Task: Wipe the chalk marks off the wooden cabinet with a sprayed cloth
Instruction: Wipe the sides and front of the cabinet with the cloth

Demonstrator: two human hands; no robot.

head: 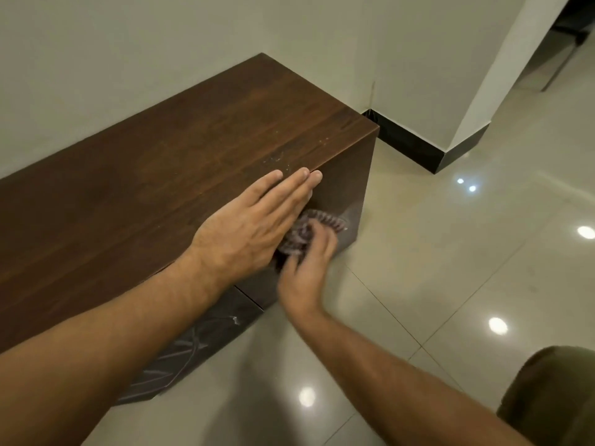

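A long, low dark-brown wooden cabinet (pixel 180 162) stands against a pale wall, faint chalk marks (pixel 277 159) on its top near the front edge and bolder white lines (pixel 206 336) across its front; a blurred, patterned cloth (pixel 306 233) presses against that front face.

Pale walls (pixel 128 59), black skirting (pixel 415 146), glossy beige floor tiles (pixel 450 268) reflecting ceiling lights, olive seat (pixel 553 397) bottom right.

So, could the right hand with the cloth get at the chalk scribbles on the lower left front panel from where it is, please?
Probably yes: the white chalk scribbles lie on the dark wooden cabinet's open front, and the right hand, holding the grey cloth, has bare floor beside them.
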